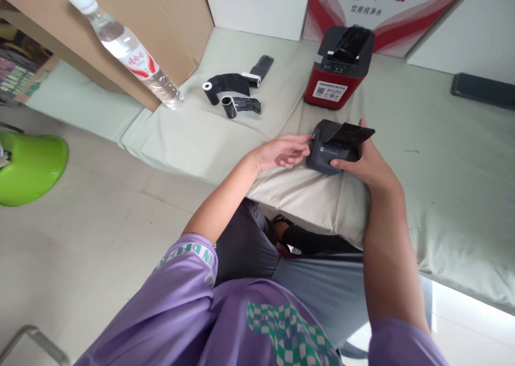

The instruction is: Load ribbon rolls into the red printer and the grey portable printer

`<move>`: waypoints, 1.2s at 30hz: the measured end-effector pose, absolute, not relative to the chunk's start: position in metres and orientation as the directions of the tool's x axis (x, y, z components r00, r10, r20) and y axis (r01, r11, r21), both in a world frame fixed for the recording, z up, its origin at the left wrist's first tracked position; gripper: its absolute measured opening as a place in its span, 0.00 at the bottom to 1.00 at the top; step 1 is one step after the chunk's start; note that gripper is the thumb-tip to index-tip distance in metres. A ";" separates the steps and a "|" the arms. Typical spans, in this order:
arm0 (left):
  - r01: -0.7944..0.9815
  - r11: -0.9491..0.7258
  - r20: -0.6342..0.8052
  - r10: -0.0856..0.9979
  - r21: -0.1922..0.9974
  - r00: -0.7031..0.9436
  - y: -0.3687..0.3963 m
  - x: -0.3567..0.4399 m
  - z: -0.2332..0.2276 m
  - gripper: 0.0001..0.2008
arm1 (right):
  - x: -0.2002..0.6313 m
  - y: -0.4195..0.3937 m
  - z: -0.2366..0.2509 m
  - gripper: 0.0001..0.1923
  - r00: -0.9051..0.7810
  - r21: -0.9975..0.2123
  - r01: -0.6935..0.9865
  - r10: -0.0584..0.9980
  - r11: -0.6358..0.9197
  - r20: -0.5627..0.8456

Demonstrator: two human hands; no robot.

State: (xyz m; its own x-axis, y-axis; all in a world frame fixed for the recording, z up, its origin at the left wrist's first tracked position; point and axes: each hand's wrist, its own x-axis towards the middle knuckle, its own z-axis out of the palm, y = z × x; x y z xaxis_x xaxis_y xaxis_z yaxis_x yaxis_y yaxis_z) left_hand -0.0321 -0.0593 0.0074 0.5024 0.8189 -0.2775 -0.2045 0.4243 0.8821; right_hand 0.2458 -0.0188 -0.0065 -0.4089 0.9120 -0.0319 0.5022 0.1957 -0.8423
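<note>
Printer (336,150) dark grey, small, boxy, lid flipped open, label on top | sits near edge of pale cloth-covered table (442,167) | right hand (364,165) gripping right side | left hand (281,151) fingertips touching left side, loosely curled | red printer (340,68) behind, farther back

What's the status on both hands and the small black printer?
Right hand grips small black printer, lid open. Left hand touches its left side. Red printer and ribbon rolls sit beyond, apart.

My view is evenly lit by soft, diffuse daylight with faint shadows. Glare strikes the floor strip (466,307) at lower right. Edges bow from wide-angle distortion; focus stays sharp.
</note>
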 end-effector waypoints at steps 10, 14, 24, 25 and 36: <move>-0.196 0.437 -0.269 0.789 0.878 0.553 -0.056 -0.037 -0.002 0.21 | 0.250 -0.018 -0.008 0.68 -0.405 -0.836 0.523 0.912 0.166 -0.072; -0.317 0.522 -0.296 0.783 0.792 0.548 -0.056 -0.032 -0.003 0.19 | 0.248 -0.017 -0.009 0.72 -0.403 -0.834 0.521 0.913 0.180 -0.054; -0.381 0.425 -0.312 0.893 0.821 0.324 -0.060 -0.013 0.001 0.13 | 0.248 -0.017 -0.010 0.70 -0.406 -0.869 0.461 0.913 0.180 -0.026; -0.376 0.424 -0.313 0.894 0.824 0.321 -0.060 -0.013 0.002 0.12 | 0.249 -0.017 -0.010 0.68 -0.410 -0.879 0.446 0.911 0.169 -0.034; -0.358 0.430 -0.322 0.890 0.829 0.322 -0.062 -0.012 0.009 0.08 | 0.257 -0.008 -0.014 0.68 -0.473 -0.908 0.384 0.880 0.166 -0.039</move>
